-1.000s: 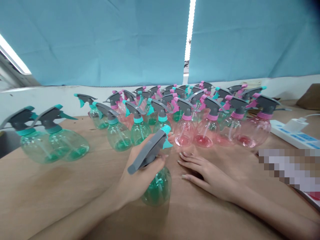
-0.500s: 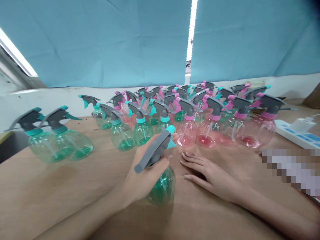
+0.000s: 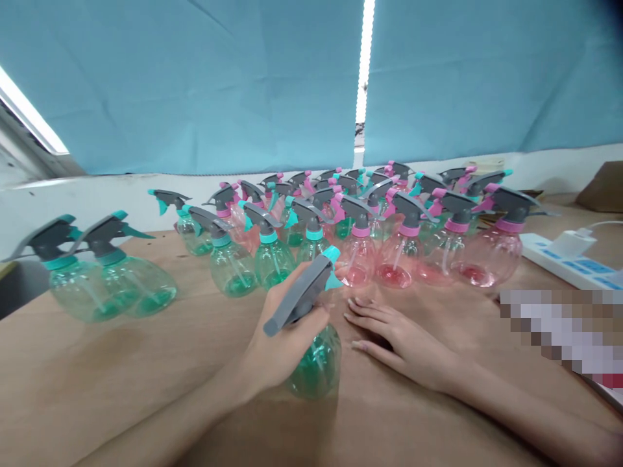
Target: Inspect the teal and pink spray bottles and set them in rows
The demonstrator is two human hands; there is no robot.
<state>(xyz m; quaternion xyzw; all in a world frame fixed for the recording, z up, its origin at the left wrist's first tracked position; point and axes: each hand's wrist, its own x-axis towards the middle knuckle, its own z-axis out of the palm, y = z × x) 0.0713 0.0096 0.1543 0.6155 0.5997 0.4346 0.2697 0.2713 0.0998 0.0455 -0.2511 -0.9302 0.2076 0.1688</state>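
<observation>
My left hand is wrapped round the neck of a green spray bottle that stands upright on the wooden table. Its grey head has a turquoise nozzle and trigger facing away to the right; my fingers hide the collar. Just right of the bottle, my right hand lies on the tabletop with fingers stretched out, holding nothing. Beyond both hands is a front row of clear spray bottles, among them a green one with a turquoise collar and a pink one with a pink collar.
Two green spray bottles stand apart at the left. Several more crowd behind the front row, toward the white wall and blue curtain. A white power strip with a plug lies at the right, near a pixelated patch.
The view has shifted slightly, so the background bottles and power strip appear a little further left. My left hand keeps its hold on the bottle; my right hand stays flat on the table.
</observation>
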